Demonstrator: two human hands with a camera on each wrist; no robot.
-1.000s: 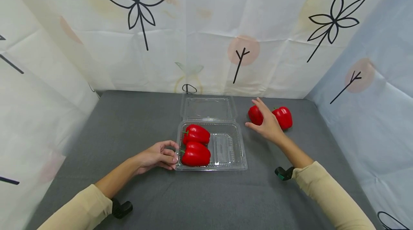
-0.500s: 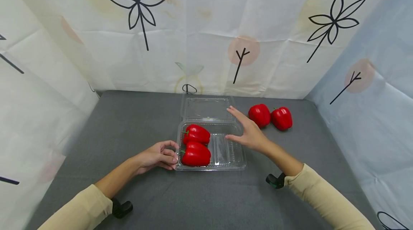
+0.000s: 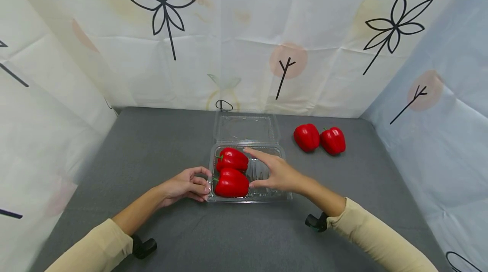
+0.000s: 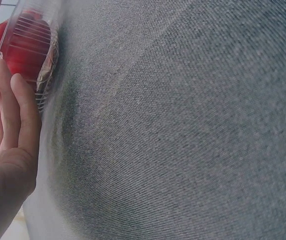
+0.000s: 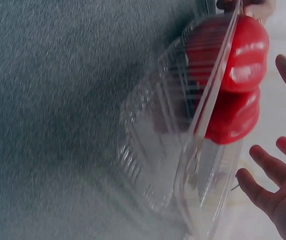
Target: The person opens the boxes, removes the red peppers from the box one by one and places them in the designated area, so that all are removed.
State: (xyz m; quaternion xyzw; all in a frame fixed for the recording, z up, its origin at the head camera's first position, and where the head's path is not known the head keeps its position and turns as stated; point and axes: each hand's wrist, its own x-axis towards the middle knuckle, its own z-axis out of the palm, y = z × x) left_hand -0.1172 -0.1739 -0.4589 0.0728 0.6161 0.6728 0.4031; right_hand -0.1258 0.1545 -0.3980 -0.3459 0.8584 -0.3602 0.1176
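A clear plastic clamshell container (image 3: 267, 199) lies with its lid folded back on the grey cloth. Two red bell peppers, a front one (image 3: 231, 183) and a rear one (image 3: 232, 159), sit side by side in its left half. My left hand (image 3: 187, 185) holds the container's left rim; in the left wrist view its fingers (image 4: 20, 112) lie along the outer wall. Over the right half hovers my right hand (image 3: 280, 173), thumb and fingers spread, close to the peppers' right ends. The right wrist view shows a gap between the fingers and the peppers (image 5: 245, 55).
Two more red bell peppers, one at the left (image 3: 306, 137) and one at the right (image 3: 333, 140), lie on the cloth at the back right. The transparent lid (image 3: 245, 128) reaches towards the patterned curtain (image 3: 244, 51) behind the table.
My right hand has moved left and nearer, from above the two back-right peppers to over the container's right half. The left hand keeps its place at the rim.
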